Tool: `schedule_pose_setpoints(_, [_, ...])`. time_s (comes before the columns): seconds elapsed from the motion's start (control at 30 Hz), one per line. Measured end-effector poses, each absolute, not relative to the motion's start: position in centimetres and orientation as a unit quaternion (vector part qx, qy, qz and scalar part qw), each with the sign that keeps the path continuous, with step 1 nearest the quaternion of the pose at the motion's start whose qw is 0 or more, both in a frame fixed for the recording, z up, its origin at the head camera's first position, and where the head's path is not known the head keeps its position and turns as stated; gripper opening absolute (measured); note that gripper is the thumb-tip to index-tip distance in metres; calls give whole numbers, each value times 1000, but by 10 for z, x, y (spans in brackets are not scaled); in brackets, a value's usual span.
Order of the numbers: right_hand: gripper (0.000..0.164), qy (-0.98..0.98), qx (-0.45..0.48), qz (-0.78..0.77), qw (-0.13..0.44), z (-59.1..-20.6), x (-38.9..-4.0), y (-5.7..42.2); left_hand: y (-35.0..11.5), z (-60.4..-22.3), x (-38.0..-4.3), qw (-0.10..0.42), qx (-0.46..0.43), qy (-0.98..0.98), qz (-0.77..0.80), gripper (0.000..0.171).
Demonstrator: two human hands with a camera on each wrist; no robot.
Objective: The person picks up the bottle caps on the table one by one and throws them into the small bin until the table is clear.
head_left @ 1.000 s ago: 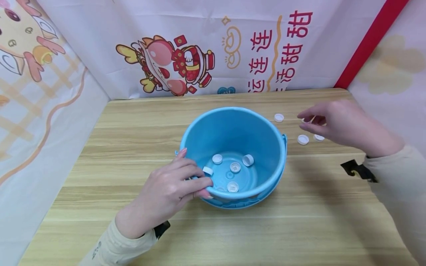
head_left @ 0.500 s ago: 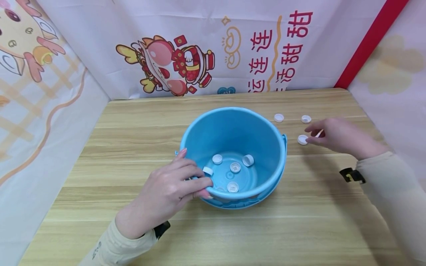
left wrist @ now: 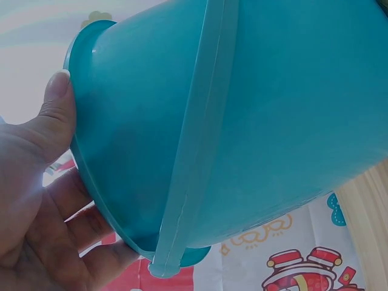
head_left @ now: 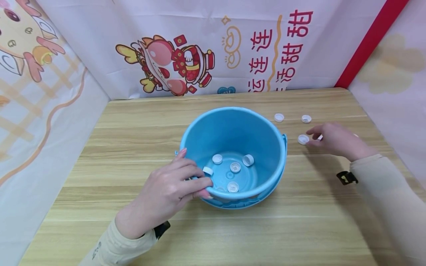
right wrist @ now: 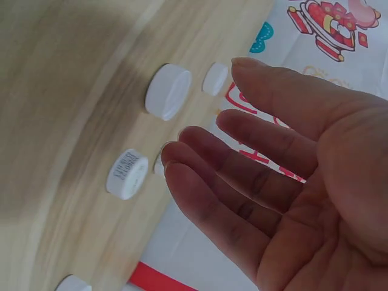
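A light blue bucket (head_left: 233, 129) stands in the middle of the table. My left hand (head_left: 173, 184) grips its near left rim; the left wrist view shows the thumb on the outer wall and the fingers over the lip. Several white bottle caps (head_left: 235, 167) lie on the bucket's floor. To the right of the bucket, my right hand (head_left: 336, 140) hovers low over more white caps with relaxed fingers and nothing between them. One cap (head_left: 303, 139) lies right by its fingertips, and another (right wrist: 127, 174) with dark print shows in the right wrist view.
Farther back on the wood table (head_left: 139, 122) lie two caps, one left (head_left: 279, 117) and one right (head_left: 306, 118). A cap (head_left: 356, 135) peeks out behind the right hand. The bucket's handle (left wrist: 200, 133) hangs down its near side. Printed cloth (head_left: 199, 22) walls the table's back and sides.
My right hand has come from above the far right cap toward me and lower, then slightly left, beside the nearer caps. The left hand and bucket have stayed put.
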State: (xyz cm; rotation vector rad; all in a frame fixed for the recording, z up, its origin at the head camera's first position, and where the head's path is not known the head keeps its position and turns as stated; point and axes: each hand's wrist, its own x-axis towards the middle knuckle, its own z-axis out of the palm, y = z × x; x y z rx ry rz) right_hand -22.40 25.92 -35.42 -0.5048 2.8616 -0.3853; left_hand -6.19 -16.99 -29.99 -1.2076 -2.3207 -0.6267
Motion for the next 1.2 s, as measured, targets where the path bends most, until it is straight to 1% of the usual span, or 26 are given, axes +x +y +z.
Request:
schedule_pose_setpoints(0.8, [46, 970, -147, -135, 140, -370, -227, 263, -170, -299, -62, 223, -438, -841, -227, 28])
schedule_pose_setpoints(1.03, [47, 971, -121, -144, 148, -372, -234, 256, -171, -300, -61, 219, -438, -842, -226, 27])
schedule_pose_setpoints(1.2, [48, 972, -108, -138, 158, -373, -241, 251, -171, -300, -61, 228, -444, -837, -224, 27])
